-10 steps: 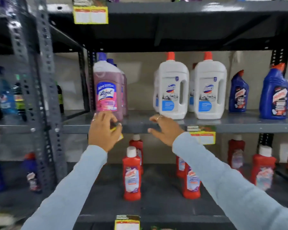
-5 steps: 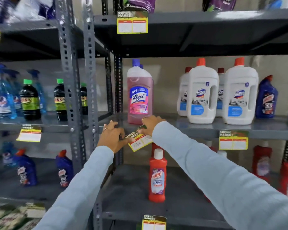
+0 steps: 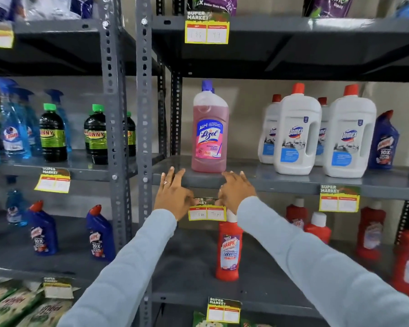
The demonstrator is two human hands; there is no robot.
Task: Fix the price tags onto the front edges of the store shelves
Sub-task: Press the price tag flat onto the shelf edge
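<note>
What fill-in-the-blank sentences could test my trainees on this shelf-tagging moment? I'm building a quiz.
1. Both hands, left hand and right hand, press a yellow price tag against the shelf edge directly below the ____ Lizol bottle.
2. The white Domex bottles have ____ caps.
3. The dark bottles on the neighbouring rack have ____ caps.

Missing words: pink; red; green

Store aisle, metal racking.
Grey perforated uprights [image 3: 111,90] carry grey shelving; a plain beige wall [image 3: 246,95] stands behind.
</note>
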